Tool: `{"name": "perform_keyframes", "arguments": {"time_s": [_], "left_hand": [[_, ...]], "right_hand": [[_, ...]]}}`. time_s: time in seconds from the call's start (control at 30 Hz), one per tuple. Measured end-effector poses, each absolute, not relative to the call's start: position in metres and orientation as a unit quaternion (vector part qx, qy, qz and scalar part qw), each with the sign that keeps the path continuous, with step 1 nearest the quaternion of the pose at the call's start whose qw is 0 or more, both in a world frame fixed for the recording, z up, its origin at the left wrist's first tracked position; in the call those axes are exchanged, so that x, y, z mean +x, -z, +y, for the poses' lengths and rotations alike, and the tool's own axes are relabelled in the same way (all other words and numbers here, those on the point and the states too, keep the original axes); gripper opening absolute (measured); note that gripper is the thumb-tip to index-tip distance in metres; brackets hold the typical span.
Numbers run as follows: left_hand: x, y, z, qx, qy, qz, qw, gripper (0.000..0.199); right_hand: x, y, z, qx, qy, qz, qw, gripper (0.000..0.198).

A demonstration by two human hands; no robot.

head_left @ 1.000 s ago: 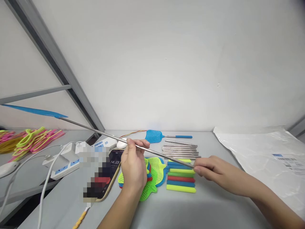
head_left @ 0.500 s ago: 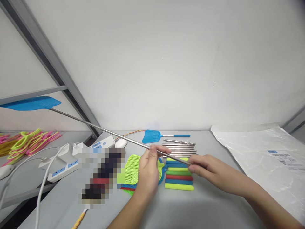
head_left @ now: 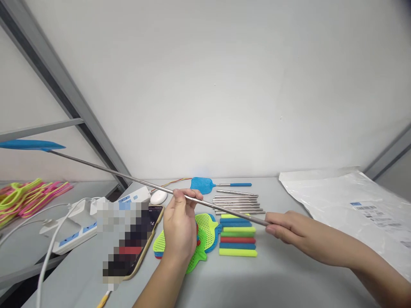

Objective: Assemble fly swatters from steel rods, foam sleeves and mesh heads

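Note:
A long metal rod with a blue swatter head at its far left end slants across the head view; together they form a fly swatter. My left hand is closed around the rod near its middle. Gripping the rod's lower right end is my right hand, which hides that tip. Beneath the rod lie several coloured handle tubes in a column and several loose metal rods. Green, yellow and blue swatter heads are piled behind my left hand, which covers part of them.
At the back lies another blue fly swatter with a blue handle. White power strips, cables and a partly blurred phone occupy the left. Pink and yellow strips sit beyond them. A white plastic mailer covers the right.
My left hand has slid left along the rod. My right hand has moved slightly right with the rod's end. The blue head has turned more edge-on and shifted left.

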State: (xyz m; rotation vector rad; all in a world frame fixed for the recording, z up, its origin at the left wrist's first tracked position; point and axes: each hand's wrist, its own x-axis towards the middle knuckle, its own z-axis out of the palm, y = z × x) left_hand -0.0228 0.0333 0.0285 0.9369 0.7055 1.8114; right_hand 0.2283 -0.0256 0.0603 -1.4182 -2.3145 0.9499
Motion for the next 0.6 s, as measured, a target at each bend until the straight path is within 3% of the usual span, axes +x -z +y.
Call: {"name": "perform_keyframes", "arguments": {"time_s": [0.27, 0.6], "left_hand": [[-0.026, -0.022, 0.033, 0.445, -0.693, 0.332, 0.459, 0.027], [-0.008, -0.003, 0.026, 0.502, -0.591, 0.414, 0.477, 0.033]], "right_hand": [[0.253, -0.049, -0.031, -0.563, -0.179, -0.794, 0.146, 0.032], [0.294, 0.002, 0.021, -0.553, 0.042, -0.799, 0.232, 0.026]]}}
